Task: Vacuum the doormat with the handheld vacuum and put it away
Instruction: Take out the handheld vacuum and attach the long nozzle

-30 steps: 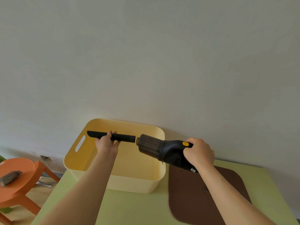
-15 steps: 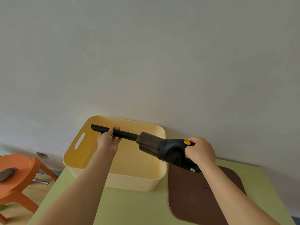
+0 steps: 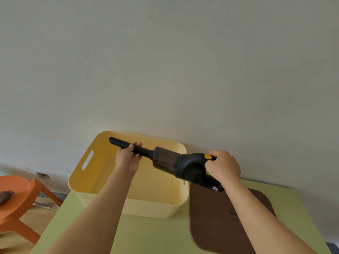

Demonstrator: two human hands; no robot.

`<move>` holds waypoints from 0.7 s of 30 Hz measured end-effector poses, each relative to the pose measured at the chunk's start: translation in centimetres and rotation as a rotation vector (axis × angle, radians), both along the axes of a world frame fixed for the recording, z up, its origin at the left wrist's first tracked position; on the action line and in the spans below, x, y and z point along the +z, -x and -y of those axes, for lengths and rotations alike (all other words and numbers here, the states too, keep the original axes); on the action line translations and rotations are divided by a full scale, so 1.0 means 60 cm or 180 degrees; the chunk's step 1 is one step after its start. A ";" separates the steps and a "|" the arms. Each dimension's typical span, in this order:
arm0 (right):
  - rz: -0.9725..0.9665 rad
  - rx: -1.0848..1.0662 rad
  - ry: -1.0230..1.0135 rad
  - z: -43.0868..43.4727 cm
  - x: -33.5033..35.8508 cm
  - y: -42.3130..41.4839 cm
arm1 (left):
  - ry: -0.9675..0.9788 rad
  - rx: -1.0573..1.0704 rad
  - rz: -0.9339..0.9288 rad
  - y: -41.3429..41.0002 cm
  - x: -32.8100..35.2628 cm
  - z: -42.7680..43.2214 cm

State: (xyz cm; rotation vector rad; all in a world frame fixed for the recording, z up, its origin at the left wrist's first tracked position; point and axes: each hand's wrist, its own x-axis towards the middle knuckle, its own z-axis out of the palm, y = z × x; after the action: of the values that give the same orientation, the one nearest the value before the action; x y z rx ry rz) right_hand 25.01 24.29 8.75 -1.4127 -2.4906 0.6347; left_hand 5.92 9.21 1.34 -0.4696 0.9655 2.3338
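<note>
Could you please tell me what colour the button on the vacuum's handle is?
Yellow button, seen in the head view.

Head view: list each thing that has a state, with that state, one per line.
Handheld vacuum: held in the air over the bin, nozzle fitted.
Nozzle: joined to the vacuum body, tip pointing left.
Left hand: closed around the nozzle.
Right hand: closed around the vacuum handle.
Yellow bin: open, nothing visible inside.
Brown doormat: flat on the green table.
Orange stool: upright, a dark object on it.
</note>
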 end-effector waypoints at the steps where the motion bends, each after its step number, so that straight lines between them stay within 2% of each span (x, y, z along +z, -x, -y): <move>1: 0.0013 0.0010 -0.0038 0.001 0.001 0.002 | -0.0004 -0.0014 0.0022 0.000 -0.002 -0.001; 11: 0.0166 0.0299 -0.0195 0.014 0.013 0.017 | 0.0336 -0.0333 -0.0106 -0.012 -0.009 -0.017; 18: 0.0185 0.0278 -0.0511 0.006 0.020 0.015 | 0.0266 -0.0431 -0.0014 -0.020 0.004 -0.029; 21: 0.0181 0.0224 -0.0333 -0.006 0.022 0.005 | 0.0382 -0.0639 -0.0226 -0.021 0.019 -0.035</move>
State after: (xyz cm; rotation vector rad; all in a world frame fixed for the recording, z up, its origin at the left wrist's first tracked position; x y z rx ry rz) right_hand 24.70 24.66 10.08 -1.3287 -2.5863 0.4755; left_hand 7.18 11.32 2.47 -0.3220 1.1365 2.1331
